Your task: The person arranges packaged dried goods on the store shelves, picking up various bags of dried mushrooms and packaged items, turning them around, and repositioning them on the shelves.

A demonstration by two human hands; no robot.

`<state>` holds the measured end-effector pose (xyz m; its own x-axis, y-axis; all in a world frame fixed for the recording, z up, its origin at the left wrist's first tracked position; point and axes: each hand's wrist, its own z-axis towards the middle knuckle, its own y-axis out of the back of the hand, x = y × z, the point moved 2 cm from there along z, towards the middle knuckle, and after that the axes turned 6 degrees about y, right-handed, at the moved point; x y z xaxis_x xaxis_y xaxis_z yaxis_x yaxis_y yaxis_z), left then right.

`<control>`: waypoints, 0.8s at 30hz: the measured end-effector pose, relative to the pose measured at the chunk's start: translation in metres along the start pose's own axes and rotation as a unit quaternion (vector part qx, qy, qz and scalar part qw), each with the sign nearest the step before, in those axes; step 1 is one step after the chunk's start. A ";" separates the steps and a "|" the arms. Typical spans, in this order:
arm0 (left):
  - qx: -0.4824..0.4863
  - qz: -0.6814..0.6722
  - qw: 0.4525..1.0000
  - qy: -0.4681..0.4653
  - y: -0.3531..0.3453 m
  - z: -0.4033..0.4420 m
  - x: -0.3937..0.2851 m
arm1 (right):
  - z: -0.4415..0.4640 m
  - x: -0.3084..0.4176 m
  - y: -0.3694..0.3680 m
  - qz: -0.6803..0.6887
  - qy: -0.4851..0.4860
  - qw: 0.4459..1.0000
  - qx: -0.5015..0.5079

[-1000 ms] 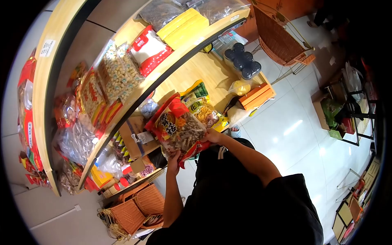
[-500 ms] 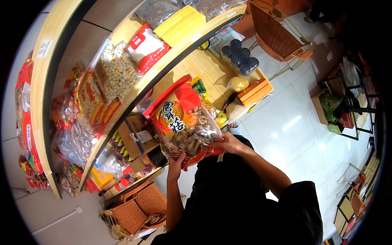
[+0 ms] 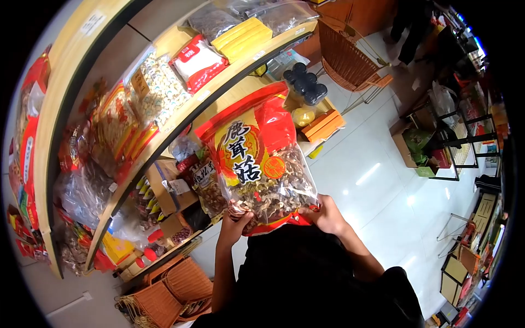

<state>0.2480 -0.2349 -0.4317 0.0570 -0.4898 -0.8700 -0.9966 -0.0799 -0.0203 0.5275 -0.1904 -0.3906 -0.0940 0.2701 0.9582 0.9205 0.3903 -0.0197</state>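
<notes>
View from the head camera, as I follow it remotely: a two-handed hold on a large red-topped bag (image 3: 257, 158), raised in front of the lower shelf (image 3: 240, 93) and tilted, its printed face towards me. The left hand (image 3: 234, 225) and the right hand (image 3: 328, 214) are apart, each clamped on one lower corner of the bag. In my judgement, the step in hand is holding it up face-on; any shift of it calls for keeping both corners gripped, as the loose filling may slump.

Containers: the bag's clear lower window shows brown dried pieces; whether its top is sealed, I cannot tell. Just beside its left edge, a smaller bag (image 3: 210, 188) also shows brown contents. Near the lower shelf's far right corner lie a pack of dark-topped jars (image 3: 306, 85) and an orange box (image 3: 324, 127). Along the upper shelf's front edge (image 3: 232, 75), a clear bag (image 3: 161, 90) holds pale pieces, next to a white-and-red packet (image 3: 198, 63), its contents hidden
</notes>
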 end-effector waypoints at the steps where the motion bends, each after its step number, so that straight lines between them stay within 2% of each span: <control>1: 0.004 -0.019 1.000 -0.010 -0.005 -0.006 -0.014 | -0.007 0.003 -0.002 -0.024 0.019 1.000 -0.008; 2: 0.007 -0.026 1.000 -0.015 -0.005 -0.009 -0.017 | -0.014 0.007 -0.003 -0.048 0.037 0.998 -0.016; 4: 0.050 -0.032 0.998 0.024 -0.001 -0.017 -0.020 | -0.027 0.011 -0.008 -0.055 0.005 0.998 -0.015; 6: 0.057 -0.035 0.998 0.000 0.001 -0.023 -0.026 | -0.037 0.013 -0.012 -0.011 0.024 0.998 -0.051; 7: 0.072 -0.031 0.996 -0.042 0.001 -0.027 -0.030 | -0.040 0.017 -0.016 -0.043 0.084 0.993 -0.065; 8: 0.086 -0.026 0.992 -0.084 0.002 -0.031 -0.033 | -0.045 0.022 -0.017 -0.051 0.087 0.993 -0.063; 10: 0.088 -0.035 0.990 -0.104 0.006 -0.036 -0.036 | -0.052 0.034 -0.020 -0.110 0.055 0.991 -0.050; 11: 0.088 -0.024 0.988 -0.125 0.008 -0.039 -0.037 | -0.053 0.033 -0.021 -0.129 0.112 0.984 -0.058; 16: 0.083 0.002 0.982 -0.168 0.025 -0.062 -0.053 | -0.057 0.058 -0.035 -0.163 0.180 0.969 -0.044; 18: 0.060 -0.026 0.981 -0.182 0.029 -0.074 -0.062 | -0.055 0.066 -0.039 -0.180 0.247 0.951 -0.036; 20: 0.065 -0.011 0.980 -0.188 0.038 -0.085 -0.068 | -0.054 0.064 -0.042 -0.165 0.264 0.950 -0.021; 22: 0.058 -0.071 0.977 -0.194 0.045 -0.091 -0.061 | -0.052 0.065 -0.042 -0.215 0.269 0.938 -0.028; 24: 0.036 -0.068 0.961 -0.267 0.046 -0.105 -0.083 | -0.047 0.076 -0.048 -0.224 0.332 0.915 -0.039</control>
<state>0.2040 -0.2894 -0.3088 0.1681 0.0374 -0.9851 -0.9846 -0.0426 -0.1696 0.4941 -0.2295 -0.3035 -0.2406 -0.5068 0.8278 0.8730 0.2598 0.4128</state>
